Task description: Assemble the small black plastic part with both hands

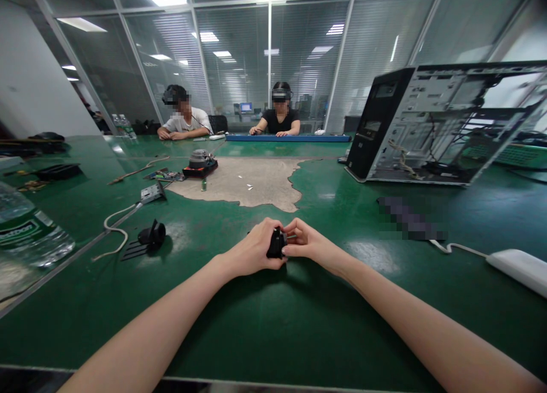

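A small black plastic part (276, 242) is held just above the green tabletop, near the middle of the view. My left hand (252, 249) wraps round it from the left, thumb below and fingers over the top. From the right, my right hand (304, 240) pinches the part's right side between thumb and fingertips. Much of the part is covered by my fingers, so its exact kind does not show. Left of my hands lies a black bracket-like piece (151, 236) with a round end and thin prongs.
An opened computer case (384, 131) stands at the right. A water bottle (32, 228) is at the left edge. Ahead are a black-and-red device (200, 164), a metal box with a cord (152, 193) and a white power strip (519, 270). Two people sit across the table (273, 336).
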`<state>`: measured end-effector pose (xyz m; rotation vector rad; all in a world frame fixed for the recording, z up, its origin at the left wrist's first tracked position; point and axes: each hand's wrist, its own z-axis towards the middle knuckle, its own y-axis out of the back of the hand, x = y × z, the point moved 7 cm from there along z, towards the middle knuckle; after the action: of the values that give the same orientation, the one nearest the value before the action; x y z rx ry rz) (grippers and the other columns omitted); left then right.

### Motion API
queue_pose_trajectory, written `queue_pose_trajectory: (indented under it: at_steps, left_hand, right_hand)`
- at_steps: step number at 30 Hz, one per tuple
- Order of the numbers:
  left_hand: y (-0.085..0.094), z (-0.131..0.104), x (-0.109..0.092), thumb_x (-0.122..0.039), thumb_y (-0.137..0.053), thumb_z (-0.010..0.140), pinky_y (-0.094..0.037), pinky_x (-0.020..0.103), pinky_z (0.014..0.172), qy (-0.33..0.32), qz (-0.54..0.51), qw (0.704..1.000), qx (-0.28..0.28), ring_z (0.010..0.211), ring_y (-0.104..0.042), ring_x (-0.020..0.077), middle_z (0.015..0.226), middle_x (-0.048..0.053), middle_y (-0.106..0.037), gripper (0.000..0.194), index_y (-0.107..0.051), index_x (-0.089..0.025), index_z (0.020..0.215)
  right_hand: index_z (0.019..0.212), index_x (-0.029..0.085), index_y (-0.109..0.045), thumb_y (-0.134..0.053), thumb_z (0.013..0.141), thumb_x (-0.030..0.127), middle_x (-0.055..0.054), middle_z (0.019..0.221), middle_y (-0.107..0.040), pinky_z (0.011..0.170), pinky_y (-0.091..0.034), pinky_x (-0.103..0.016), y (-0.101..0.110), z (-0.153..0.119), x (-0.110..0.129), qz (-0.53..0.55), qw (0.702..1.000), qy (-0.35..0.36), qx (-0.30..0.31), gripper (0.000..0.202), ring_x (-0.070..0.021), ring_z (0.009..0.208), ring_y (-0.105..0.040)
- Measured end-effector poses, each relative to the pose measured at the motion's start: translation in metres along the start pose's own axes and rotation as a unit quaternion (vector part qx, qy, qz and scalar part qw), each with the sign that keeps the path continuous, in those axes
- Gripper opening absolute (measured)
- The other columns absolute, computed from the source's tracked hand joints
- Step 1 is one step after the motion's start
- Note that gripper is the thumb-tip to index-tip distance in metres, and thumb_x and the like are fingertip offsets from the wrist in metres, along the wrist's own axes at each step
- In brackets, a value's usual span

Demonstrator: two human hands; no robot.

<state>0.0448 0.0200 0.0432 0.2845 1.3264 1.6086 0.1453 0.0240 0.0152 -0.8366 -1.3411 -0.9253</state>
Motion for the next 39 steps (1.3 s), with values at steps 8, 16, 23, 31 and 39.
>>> queue_pose_trajectory:
  at_steps: [8, 16, 23, 31, 39]
  left_hand:
    - [-0.002, 0.0, 0.001, -0.033, -0.061, 0.064, -0.042, 0.036, 0.076, 0.002, 0.004, 1.0, -0.003, 0.088, -0.047, 0.0215, 0.101, 0.007, -0.043, 0.055, -0.032, -0.018, 0.108]
    - [-0.001, 0.0, 0.0, -0.031, -0.061, 0.064, -0.041, 0.035, 0.077, -0.003, 0.005, 1.0, -0.003, 0.088, -0.047, 0.021, 0.099, 0.007, -0.043, 0.052, -0.032, -0.018, 0.106]
    - [-0.001, 0.0, 0.0, -0.032, -0.061, 0.065, -0.042, 0.035, 0.075, 0.0, 0.008, 1.0, -0.001, 0.087, -0.047, 0.021, 0.1, 0.007, -0.043, 0.054, -0.032, -0.017, 0.108]
    - [0.0, 0.0, 0.0, -0.03, -0.061, 0.064, -0.041, 0.035, 0.077, -0.004, 0.004, 1.0, -0.003, 0.088, -0.047, 0.0207, 0.099, 0.007, -0.042, 0.052, -0.033, -0.018, 0.106]
    - [-0.001, 0.0, 0.001, -0.029, -0.061, 0.064, -0.042, 0.035, 0.075, 0.001, 0.006, 1.0, -0.002, 0.086, -0.047, 0.0205, 0.098, 0.006, -0.042, 0.053, -0.032, -0.018, 0.107]
  right_hand:
    - [0.08, 0.02, -0.047, -0.059, 0.072, 0.03, 0.0, 0.084, -0.056, 0.072, -0.042, -0.029, 0.002, -0.001, 0.002, -0.006, 0.999, 0.015, -0.034, 0.018, -0.0128, 0.078, -0.053]
    - [0.082, 0.018, -0.048, -0.066, 0.064, 0.026, -0.001, 0.084, -0.056, 0.074, -0.042, -0.032, 0.003, 0.0, 0.001, -0.008, 1.0, -0.016, -0.023, 0.026, -0.0142, 0.08, -0.054]
    - [0.082, 0.02, -0.046, -0.065, 0.067, 0.027, 0.0, 0.084, -0.055, 0.074, -0.044, -0.031, 0.001, -0.004, 0.002, -0.003, 1.0, 0.002, -0.002, 0.026, -0.0136, 0.081, -0.054]
    - [0.087, 0.018, -0.048, -0.061, 0.07, 0.029, -0.002, 0.089, -0.054, 0.074, -0.045, -0.031, 0.003, 0.0, -0.002, -0.02, 0.999, -0.024, -0.028, 0.024, -0.0139, 0.082, -0.054]
    - [0.083, 0.02, -0.044, -0.068, 0.062, 0.023, 0.0, 0.089, -0.054, 0.073, -0.044, -0.031, -0.001, -0.006, 0.01, -0.027, 0.999, -0.004, 0.02, 0.032, -0.0131, 0.081, -0.055]
